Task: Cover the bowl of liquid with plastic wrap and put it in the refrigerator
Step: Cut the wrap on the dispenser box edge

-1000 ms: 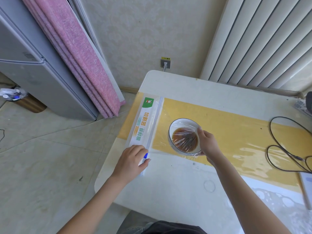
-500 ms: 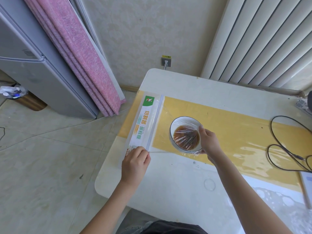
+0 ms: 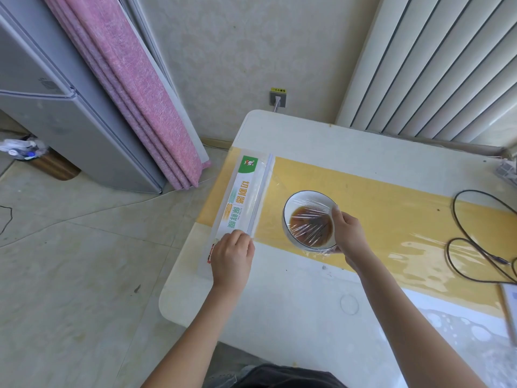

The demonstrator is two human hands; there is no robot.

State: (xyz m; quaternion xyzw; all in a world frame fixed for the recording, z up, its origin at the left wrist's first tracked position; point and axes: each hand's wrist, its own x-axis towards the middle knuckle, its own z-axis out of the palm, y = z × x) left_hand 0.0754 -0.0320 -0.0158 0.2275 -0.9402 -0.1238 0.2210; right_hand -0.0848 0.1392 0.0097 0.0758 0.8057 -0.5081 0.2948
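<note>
Item 1: white ceramic bowl w/ dark rim [image 3: 291, 205], holding brown liquid, sits on the yellow strip of the table, directly under the right hand's fingers. Clear plastic wrap [image 3: 309, 219] stretched over its mouth, wrinkled, excess bunched at the bowl's near-right base.

Item 2: right hand [image 3: 348, 233], at bowl's right rim, fingers curled over the edge, pressing wrap against the rim and side. Holding bowl and film together.

Item 3: left hand [image 3: 233, 257], well left of the bowl, knuckles up, fingers curled down over the near end of the dispenser; gripping it. Fingertips hidden, so exact pinch can't be told.

Item 4: long white plastic-wrap cutter box w/ green and orange print [image 3: 242, 200], lies lengthwise from the left hand away toward the wall, along table's left edge, just left of the bowl, not touching it.

Item 5: cream table w/ rounded corners [image 3: 279, 303], glossy clear cover, yellow band across the middle.

Item 6: black cable [image 3: 470, 247], looped on table far right of the right hand.

Item 7: grey refrigerator [image 3: 70, 130], on the floor far left beyond the left hand, door closed.

Item 8: pink folded mat [image 3: 145, 102], leaning on the wall beside the refrigerator.

Item 9: white ribbed radiator panel [image 3: 433, 65], beyond the right hand, behind table.
</note>
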